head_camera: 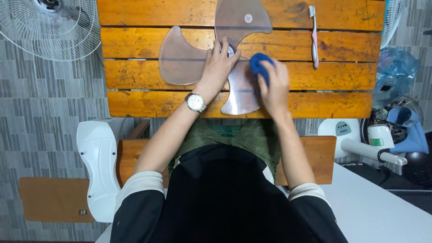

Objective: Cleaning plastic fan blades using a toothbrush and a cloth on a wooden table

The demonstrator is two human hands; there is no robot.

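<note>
A clear three-bladed fan propeller lies flat on a slatted wooden table. My left hand, with a wristwatch on the wrist, presses down on the propeller's hub with fingers spread. In my right hand is a bunched blue cloth, held against the blade nearest me, just right of the hub. The cloth touches the blade surface.
A pink toothbrush lies on the table at the right. A white fan grille rests on the floor at top left. A white fan housing is at the left, a fan base with motor parts at the right.
</note>
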